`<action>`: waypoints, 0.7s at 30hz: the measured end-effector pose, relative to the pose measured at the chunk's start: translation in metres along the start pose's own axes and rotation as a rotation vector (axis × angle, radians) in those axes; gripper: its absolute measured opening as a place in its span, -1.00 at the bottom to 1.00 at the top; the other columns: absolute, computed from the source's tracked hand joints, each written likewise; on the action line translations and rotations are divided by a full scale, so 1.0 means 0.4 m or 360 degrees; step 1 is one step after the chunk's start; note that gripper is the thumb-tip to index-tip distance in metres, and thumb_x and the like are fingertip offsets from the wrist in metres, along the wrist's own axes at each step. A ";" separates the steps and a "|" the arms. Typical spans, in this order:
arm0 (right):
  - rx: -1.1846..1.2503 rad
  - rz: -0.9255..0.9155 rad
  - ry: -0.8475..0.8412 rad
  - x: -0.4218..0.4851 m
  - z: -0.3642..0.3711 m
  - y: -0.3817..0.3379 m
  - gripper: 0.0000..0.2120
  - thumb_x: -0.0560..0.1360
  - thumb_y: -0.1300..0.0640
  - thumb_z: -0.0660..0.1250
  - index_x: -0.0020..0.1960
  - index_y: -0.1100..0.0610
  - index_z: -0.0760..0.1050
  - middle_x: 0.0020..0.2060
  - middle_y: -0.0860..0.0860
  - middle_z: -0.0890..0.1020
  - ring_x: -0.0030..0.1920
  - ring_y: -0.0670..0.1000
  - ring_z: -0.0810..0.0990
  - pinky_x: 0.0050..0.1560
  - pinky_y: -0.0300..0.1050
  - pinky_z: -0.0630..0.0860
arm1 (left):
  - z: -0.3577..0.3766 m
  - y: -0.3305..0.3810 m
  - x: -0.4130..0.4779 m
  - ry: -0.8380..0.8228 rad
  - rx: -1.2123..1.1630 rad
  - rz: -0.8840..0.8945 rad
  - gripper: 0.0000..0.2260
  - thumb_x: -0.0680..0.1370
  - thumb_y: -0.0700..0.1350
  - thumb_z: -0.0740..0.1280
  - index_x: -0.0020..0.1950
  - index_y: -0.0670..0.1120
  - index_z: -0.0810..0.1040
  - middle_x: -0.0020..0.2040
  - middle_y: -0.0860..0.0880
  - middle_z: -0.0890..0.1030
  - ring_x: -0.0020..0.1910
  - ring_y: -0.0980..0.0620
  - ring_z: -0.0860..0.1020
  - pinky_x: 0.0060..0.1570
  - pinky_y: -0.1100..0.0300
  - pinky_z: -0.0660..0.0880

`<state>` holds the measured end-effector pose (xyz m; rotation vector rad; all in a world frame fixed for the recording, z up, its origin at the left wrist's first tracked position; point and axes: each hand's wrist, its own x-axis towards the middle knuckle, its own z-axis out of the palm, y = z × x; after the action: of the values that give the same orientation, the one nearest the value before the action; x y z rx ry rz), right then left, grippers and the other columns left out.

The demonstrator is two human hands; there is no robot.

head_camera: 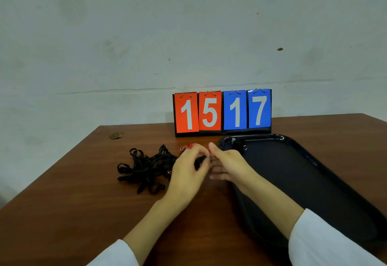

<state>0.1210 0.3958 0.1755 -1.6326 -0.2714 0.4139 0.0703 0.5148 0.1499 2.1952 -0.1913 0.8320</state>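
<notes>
A tangled heap of black straps (144, 168) lies on the brown table (83, 192), left of centre. My left hand (188, 171) sits at the heap's right edge, its fingers curled and pinching a small metal ring with a black strap end. My right hand (228, 164) meets it from the right, fingertips at the same ring; its grip is blurred. A small red item (189, 146) peeks out just behind my left hand. One black strap piece with a ring (239, 145) lies in the far left corner of the black tray (314, 182).
A flip scoreboard (223, 111) stands at the table's back edge, showing red 15 and blue 17. A small brass-coloured disc (115, 135) lies near the back left corner. The grey wall rises close behind the table.
</notes>
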 end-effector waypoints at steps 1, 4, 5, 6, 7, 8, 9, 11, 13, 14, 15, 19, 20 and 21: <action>0.0167 0.0038 -0.0021 -0.003 -0.005 0.000 -0.70 0.52 -0.02 0.28 0.00 0.21 0.59 -0.08 0.13 0.67 -0.06 0.05 0.66 -0.11 -0.12 0.61 | 0.004 0.003 -0.005 -0.0089 0.0029 0.0085 -0.91 0.53 -0.20 0.29 -0.02 -0.02 0.51 -0.10 0.10 0.59 -0.04 0.20 0.54 0.02 0.32 0.48; 0.0638 0.0116 -0.0049 -0.004 -0.018 -0.008 -0.76 0.53 0.07 0.28 0.05 0.21 0.57 -0.04 0.14 0.67 -0.01 0.08 0.64 -0.05 -0.06 0.58 | 0.013 -0.001 -0.013 -0.0232 0.0156 0.0180 -0.75 0.54 -0.15 0.28 0.19 0.09 0.40 -0.03 0.10 0.61 -0.06 0.19 0.57 0.00 0.17 0.54; 0.0833 0.0117 -0.0043 -0.003 -0.022 -0.015 -0.75 0.56 0.06 0.23 0.07 0.21 0.55 -0.05 0.13 0.68 -0.01 0.07 0.64 -0.04 -0.06 0.56 | 0.012 -0.004 -0.012 -0.0229 0.0189 0.0156 -0.64 0.54 -0.14 0.28 0.27 0.15 0.30 -0.03 0.09 0.62 -0.11 0.19 0.59 -0.05 0.17 0.56; 0.1037 0.0104 -0.0032 -0.001 -0.028 -0.023 -0.73 0.59 0.06 0.17 0.08 0.22 0.52 -0.09 0.12 0.69 -0.03 0.06 0.64 -0.03 -0.05 0.55 | 0.008 -0.011 -0.009 -0.0213 0.0223 0.0100 -0.54 0.54 -0.15 0.29 0.33 0.19 0.20 -0.07 0.08 0.62 -0.19 0.18 0.60 -0.14 0.19 0.57; 0.1233 0.0083 -0.0015 0.000 -0.037 -0.033 -0.71 0.61 0.05 0.11 0.06 0.22 0.50 -0.18 0.10 0.70 -0.08 0.05 0.65 -0.02 -0.03 0.54 | 0.000 -0.018 -0.002 -0.0187 0.0273 0.0021 -0.47 0.54 -0.16 0.29 0.37 0.20 0.14 -0.13 0.07 0.61 -0.28 0.18 0.58 -0.24 0.24 0.55; 0.1405 0.0054 0.0008 0.002 -0.049 -0.041 -0.70 0.62 0.04 0.08 0.02 0.22 0.48 -0.30 0.08 0.68 -0.17 0.03 0.64 -0.02 -0.03 0.55 | -0.010 -0.025 0.007 -0.0149 0.0318 -0.0072 -0.45 0.53 -0.18 0.30 0.40 0.17 0.13 -0.18 0.07 0.59 -0.33 0.18 0.55 -0.30 0.28 0.52; 0.1526 0.0019 0.0046 0.003 -0.063 -0.048 -0.69 0.63 0.03 0.05 -0.02 0.22 0.46 -0.43 0.03 0.60 -0.29 -0.02 0.60 -0.07 -0.06 0.55 | -0.024 -0.031 0.018 -0.0089 0.0334 -0.0173 -0.47 0.53 -0.20 0.30 0.40 0.12 0.17 -0.20 0.07 0.57 -0.33 0.19 0.54 -0.31 0.30 0.51; 0.1527 -0.0060 0.0139 0.005 -0.093 -0.057 -0.68 0.63 0.00 0.03 -0.06 0.19 0.43 -0.57 -0.06 0.36 -0.52 -0.11 0.35 -0.38 -0.22 0.45 | -0.059 -0.037 0.042 0.0099 0.0233 -0.0385 -0.62 0.55 -0.22 0.27 0.33 0.04 0.33 -0.12 0.11 0.56 -0.28 0.21 0.54 -0.30 0.32 0.51; 0.1056 -0.0210 0.0346 0.011 -0.114 -0.055 -0.68 0.63 -0.02 0.03 -0.04 0.18 0.42 -0.56 -0.08 0.27 -0.58 -0.14 0.20 -0.57 -0.29 0.22 | -0.094 -0.040 0.064 0.0326 0.0075 -0.0514 -0.79 0.57 -0.21 0.24 0.17 -0.01 0.47 -0.04 0.10 0.55 -0.20 0.22 0.53 -0.29 0.38 0.44; 0.0699 -0.0306 0.0495 0.015 -0.120 -0.052 -0.70 0.63 -0.02 0.03 -0.04 0.17 0.41 -0.53 -0.07 0.29 -0.57 -0.14 0.21 -0.58 -0.28 0.19 | -0.113 -0.045 0.077 0.0427 0.0023 -0.0555 -0.86 0.56 -0.20 0.26 0.09 -0.03 0.51 -0.04 0.07 0.56 -0.16 0.17 0.53 -0.22 0.37 0.42; 0.0359 -0.0401 0.0635 0.021 -0.124 -0.048 -0.70 0.62 -0.02 0.04 -0.07 0.15 0.41 -0.50 -0.05 0.33 -0.54 -0.13 0.25 -0.54 -0.27 0.22 | -0.132 -0.050 0.093 0.0514 -0.0026 -0.0617 -0.91 0.56 -0.19 0.28 0.03 -0.05 0.53 -0.06 0.04 0.57 -0.12 0.10 0.54 -0.17 0.31 0.43; -0.0105 -0.0435 0.0873 0.038 -0.133 -0.029 -0.71 0.62 -0.02 0.05 -0.17 0.10 0.38 -0.38 0.01 0.42 -0.40 -0.10 0.37 -0.39 -0.23 0.31 | -0.214 -0.066 0.155 0.0611 -0.0607 -0.1001 -0.86 0.59 -0.16 0.24 0.06 -0.19 0.53 -0.40 -0.01 0.41 -0.55 0.12 0.31 -0.58 0.30 0.26; -0.0159 -0.0404 0.0892 0.041 -0.135 -0.025 -0.71 0.62 -0.02 0.05 -0.15 0.11 0.40 -0.35 0.02 0.44 -0.38 -0.09 0.39 -0.38 -0.23 0.32 | -0.231 -0.065 0.165 0.0578 -0.0749 -0.1032 -0.85 0.60 -0.16 0.22 0.06 -0.22 0.52 -0.45 -0.01 0.33 -0.61 0.13 0.21 -0.62 0.32 0.15; -0.0220 -0.0378 0.0905 0.043 -0.138 -0.022 -0.71 0.62 -0.02 0.05 -0.12 0.13 0.41 -0.33 0.03 0.46 -0.37 -0.09 0.41 -0.37 -0.24 0.32 | -0.242 -0.064 0.173 0.0544 -0.0826 -0.1037 -0.83 0.61 -0.15 0.20 0.05 -0.23 0.50 -0.47 -0.01 0.28 -0.64 0.14 0.16 -0.63 0.33 0.10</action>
<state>0.1605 0.3541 0.1862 -1.7560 -0.0610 -0.2582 0.0849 0.6096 0.2247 1.4588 0.4161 0.6668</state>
